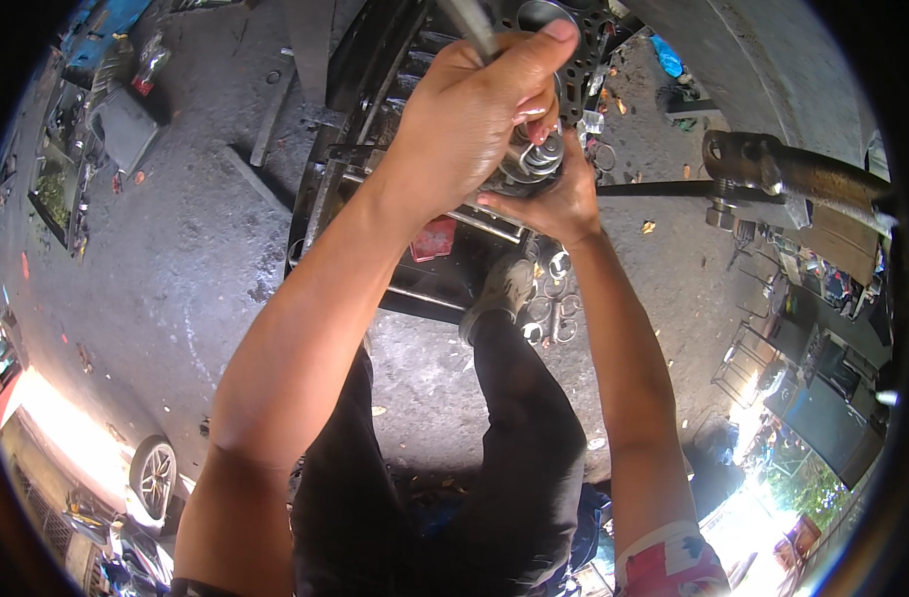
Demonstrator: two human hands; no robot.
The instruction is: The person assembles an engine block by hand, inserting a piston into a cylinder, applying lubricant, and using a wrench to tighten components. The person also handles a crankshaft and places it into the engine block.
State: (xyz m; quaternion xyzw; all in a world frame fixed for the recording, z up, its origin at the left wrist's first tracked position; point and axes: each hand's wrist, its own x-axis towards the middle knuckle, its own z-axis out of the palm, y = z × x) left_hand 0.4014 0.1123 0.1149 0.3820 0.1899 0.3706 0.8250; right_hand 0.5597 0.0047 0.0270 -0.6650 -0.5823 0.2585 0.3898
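Observation:
My left hand [469,124] is closed around a grey metal rod [466,22], which sticks up past the thumb toward the top edge. Below its curled fingers sits a shiny round metal part [542,157] with stepped rings. My right hand [564,199] cups that part from the near right side, thumb and fingers wrapped about it. Much of the part is hidden behind both hands, and I cannot tell whether the rod touches it. Under the hands stands a black metal frame [429,298] with bars.
A red box [433,240] lies inside the frame, near my shoe [504,289]. Several metal rings [554,313] lie on the floor beside it. A perforated metal piece [579,70] stands beyond my hands. From the right reaches a thick rusty pipe [803,169] with a bolt.

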